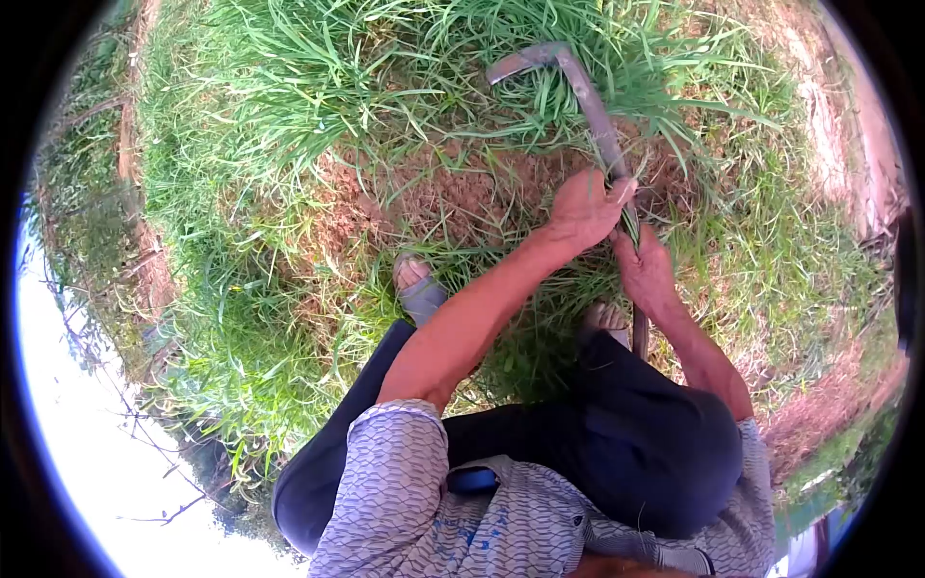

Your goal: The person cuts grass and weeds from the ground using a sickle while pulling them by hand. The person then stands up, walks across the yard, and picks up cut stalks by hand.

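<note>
A sickle (593,106) with an L-shaped, dark metal head points away from me, its hooked end bent to the left over the grass. My left hand (583,210) is closed around its shaft just below the metal part, the thumb lying along it. Right behind it, my right hand (644,268) is closed on the handle, whose lower end (640,332) shows beneath the wrist. A few green grass blades (630,223) stick out between the two hands. The fingers' undersides are hidden.
Tall green grass (299,67) grows ahead, with a patch of bare reddish soil (434,193) before my feet. My sandalled left foot (416,279) and right foot (607,320) stand in the grass. My bent knee (674,453) is close under the right forearm.
</note>
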The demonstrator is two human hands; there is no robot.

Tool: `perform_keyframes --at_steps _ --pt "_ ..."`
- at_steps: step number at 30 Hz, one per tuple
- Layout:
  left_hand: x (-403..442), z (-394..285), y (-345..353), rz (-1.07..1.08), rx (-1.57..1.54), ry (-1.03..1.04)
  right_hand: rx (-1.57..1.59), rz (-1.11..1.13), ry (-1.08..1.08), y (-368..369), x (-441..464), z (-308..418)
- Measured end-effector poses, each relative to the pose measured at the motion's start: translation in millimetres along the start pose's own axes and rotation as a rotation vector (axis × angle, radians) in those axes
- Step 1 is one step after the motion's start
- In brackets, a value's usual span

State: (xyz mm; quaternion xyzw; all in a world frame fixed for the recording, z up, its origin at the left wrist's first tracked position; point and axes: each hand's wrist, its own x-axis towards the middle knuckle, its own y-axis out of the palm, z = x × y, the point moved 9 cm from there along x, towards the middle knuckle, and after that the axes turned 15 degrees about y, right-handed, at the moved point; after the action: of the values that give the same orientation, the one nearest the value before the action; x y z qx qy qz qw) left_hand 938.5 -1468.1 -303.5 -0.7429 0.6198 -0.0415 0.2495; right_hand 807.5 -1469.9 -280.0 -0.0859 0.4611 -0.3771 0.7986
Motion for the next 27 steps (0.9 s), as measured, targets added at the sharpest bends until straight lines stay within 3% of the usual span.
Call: perform_keyframes --at_steps 4,6,8,10,12,14,18,19,23,24,26,27 --pt "52.6 -7.0 -76.8 -0.129 0.023 -0.102 -0.113 -0.139 -0.059 19.3 67.8 46.5" --pt "53.9 2.6 -83.7 -0.166 0.055 -0.105 -0.168 -0.155 -0.294 28.7 70.9 71.5" --pt "41.5 15.8 -71.5 -0.123 0.161 -0.175 -0.071 -0.102 -0.240 18.4 60.3 66.3" --pt "39.4 11.8 -62.2 -0.171 0.111 -0.178 0.005 0.177 0.081 29.2 58.3 47.0" --pt "35.2 14.5 -56.2 -0.118 0.133 -0.208 -0.001 0.214 0.041 28.3 53.4 50.6" --pt "25.2 14.7 -49.7 -0.080 0.111 -0.232 0.028 0.309 0.173 25.0 42.6 45.9" --pt "-2.4 7.0 -26.2 -0.071 0.123 -0.308 0.095 0.374 0.222 14.9 13.4 25.0" --pt "-3.1 0.7 -24.0 -0.115 0.081 -0.223 0.161 0.417 0.237 14.8 6.9 20.5" --pt "-23.0 6.5 8.6 -0.011 -0.064 -0.285 0.169 0.472 0.292 3.7 -14.4 -6.5" --pt "-29.9 -19.8 4.6 0.049 0.061 -0.186 0.165 0.489 0.339 1.9 -24.8 -13.3" --pt "-39.6 -6.7 12.3 -0.089 -0.032 -0.231 0.113 0.398 0.230 3.1 -26.2 -15.3" --pt "-33.2 -3.5 8.6 -0.095 -0.031 -0.229 0.064 0.226 -0.009 -1.6 -17.4 -5.3"
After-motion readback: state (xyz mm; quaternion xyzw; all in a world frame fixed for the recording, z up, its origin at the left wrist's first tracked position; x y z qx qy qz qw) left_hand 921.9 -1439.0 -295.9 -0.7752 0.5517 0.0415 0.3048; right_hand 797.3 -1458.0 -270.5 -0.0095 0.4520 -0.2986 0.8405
